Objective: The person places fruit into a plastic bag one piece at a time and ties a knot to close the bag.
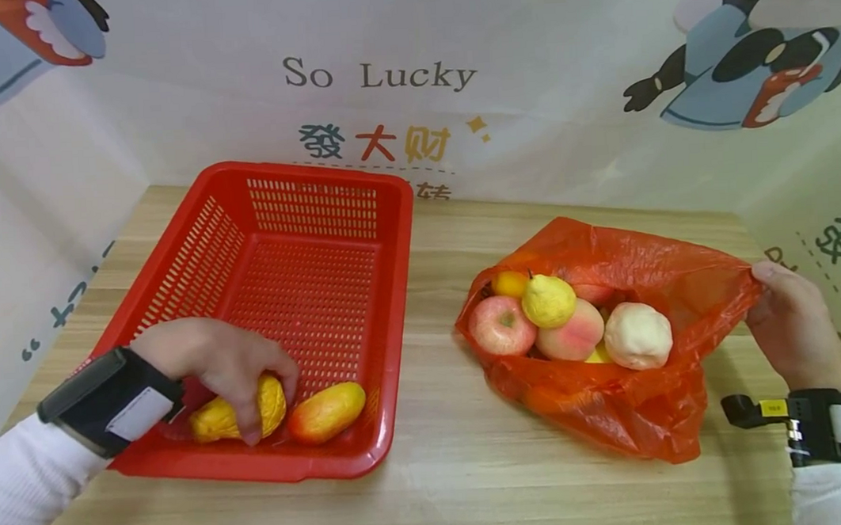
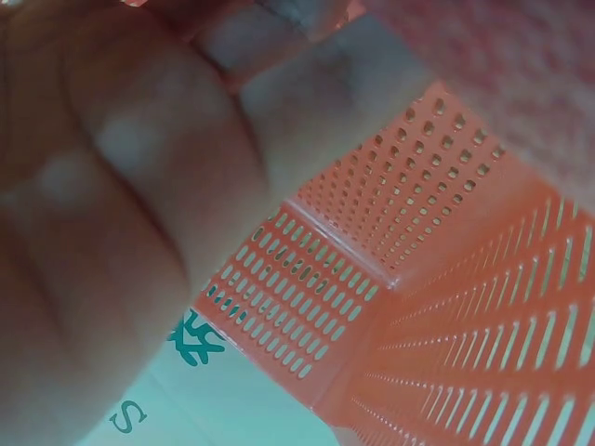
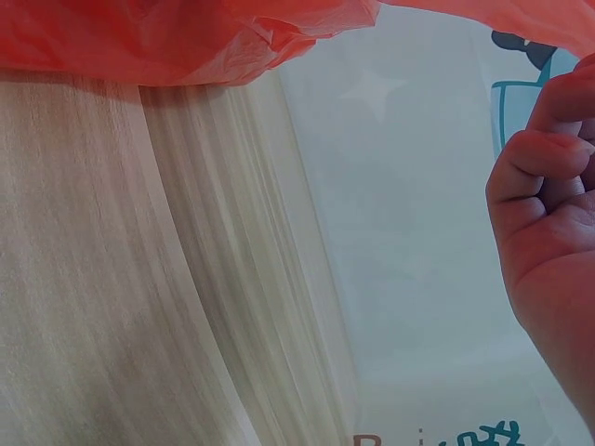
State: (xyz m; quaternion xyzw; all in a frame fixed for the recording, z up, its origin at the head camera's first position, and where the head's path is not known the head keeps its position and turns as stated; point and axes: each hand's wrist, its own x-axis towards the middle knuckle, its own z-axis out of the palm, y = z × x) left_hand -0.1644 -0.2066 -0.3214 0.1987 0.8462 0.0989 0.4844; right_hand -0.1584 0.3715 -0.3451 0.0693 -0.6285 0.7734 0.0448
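Inside the front of the red plastic basket [image 1: 383, 312], my left hand [image 1: 222, 364] reaches down and grips a yellow, rough-skinned fruit [image 1: 272, 403], thumb on the near side. Just right of it lies a yellow-red mango [image 1: 327, 412]. My right hand [image 1: 794, 318] pinches the edge of an orange-red plastic bag [image 1: 614, 411] and holds its mouth open. In the bag's mouth sit a red apple [image 1: 502, 325], a small yellow pear [image 1: 549, 301], a peach [image 1: 572, 332] and a whitish lumpy ball [image 1: 637, 335]. In the left wrist view, the fruit is hidden behind the hand.
Basket and bag stand side by side on a wooden table [image 1: 445, 467], with bare wood between them. Printed white sheets [image 1: 550, 152] close off the back and both sides. The basket's slotted walls [image 2: 297, 288] rise around my left hand.
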